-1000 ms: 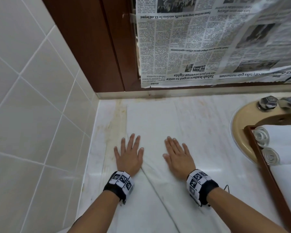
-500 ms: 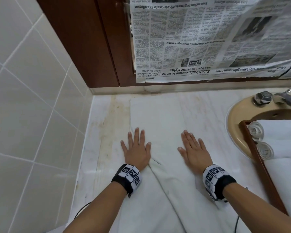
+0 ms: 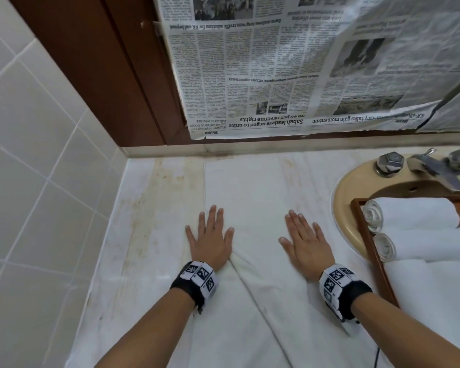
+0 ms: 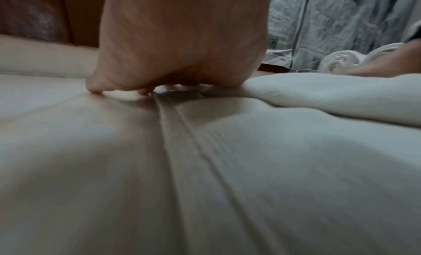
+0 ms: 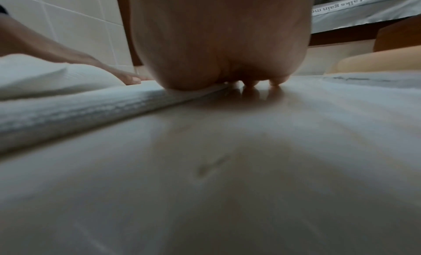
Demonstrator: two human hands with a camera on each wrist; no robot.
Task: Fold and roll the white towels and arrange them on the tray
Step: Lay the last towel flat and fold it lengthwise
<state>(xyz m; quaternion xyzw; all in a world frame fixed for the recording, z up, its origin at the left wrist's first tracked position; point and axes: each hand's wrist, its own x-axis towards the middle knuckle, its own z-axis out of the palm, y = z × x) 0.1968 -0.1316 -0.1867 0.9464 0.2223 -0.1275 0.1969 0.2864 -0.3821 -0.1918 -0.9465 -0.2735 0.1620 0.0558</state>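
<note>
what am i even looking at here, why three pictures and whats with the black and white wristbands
No machine here: a person works with bare hands. The wristbands carry small cameras. One picture comes from a camera on the head, the other two from each wrist, looking along the palm. The left hand and right hand lie flat, fingers straight, pressing a white towel spread on the marble counter. Nothing is gripped. At the right a wooden tray over the sink holds two rolled towels.

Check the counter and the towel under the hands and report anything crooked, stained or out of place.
The flat towel is not smooth: a raised crease runs between the left hand and right hand. The marble counter has brownish stain streaks left of the towel. A newspaper hangs upside down over the back wall.
</note>
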